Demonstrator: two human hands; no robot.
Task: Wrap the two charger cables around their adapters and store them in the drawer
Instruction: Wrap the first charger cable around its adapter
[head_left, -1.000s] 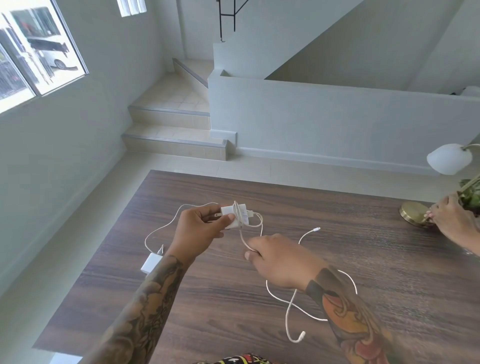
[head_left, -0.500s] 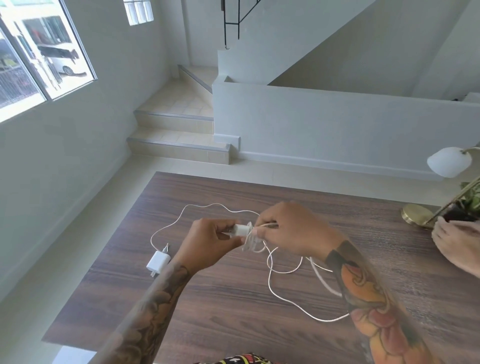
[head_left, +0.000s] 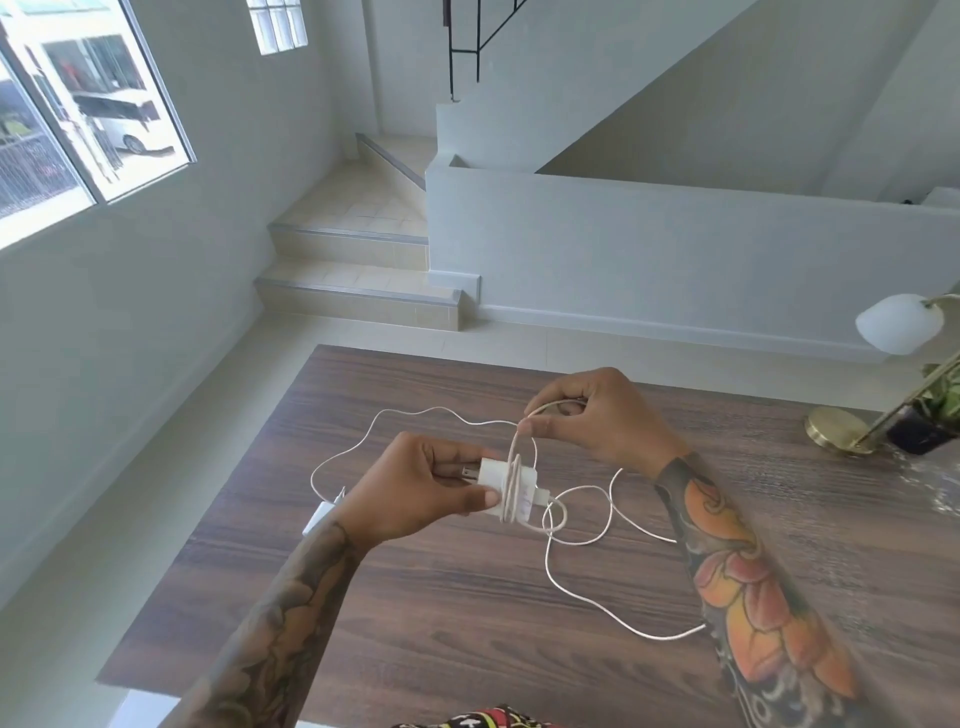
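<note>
Two tattooed forearms reach out over a table. The left hand (head_left: 410, 488) is closed with its thumb lying along the near side and its fingers curled behind, gripping an adapter (head_left: 506, 488). The right hand (head_left: 592, 421) is raised just beyond and to the right of it, thumb and forefinger pinching a cable (head_left: 524, 431), knuckles turned upward.

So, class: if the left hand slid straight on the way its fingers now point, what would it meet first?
The left hand points rightward and already grips the adapter. Past that, likely the slack cable looping over the table, though depth is unclear.
</note>
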